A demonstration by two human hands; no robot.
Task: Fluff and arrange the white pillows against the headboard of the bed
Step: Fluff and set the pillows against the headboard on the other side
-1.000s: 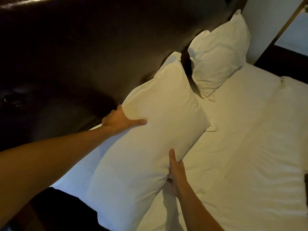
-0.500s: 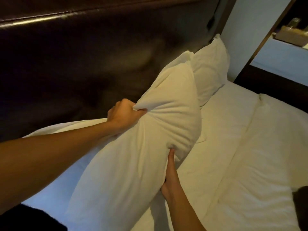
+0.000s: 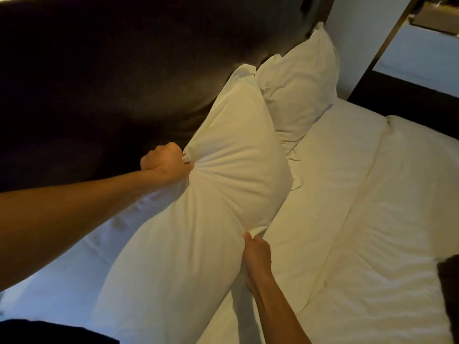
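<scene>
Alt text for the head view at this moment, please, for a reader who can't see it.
Both hands squeeze the near white pillow at its middle, the left hand bunching its headboard-side edge and the right hand its opposite edge. A second white pillow leans on the dark headboard beyond, above the white sheet.

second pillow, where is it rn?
Upper right of the head view: the far pillow leans on the headboard, just beyond the near pillow.
</scene>
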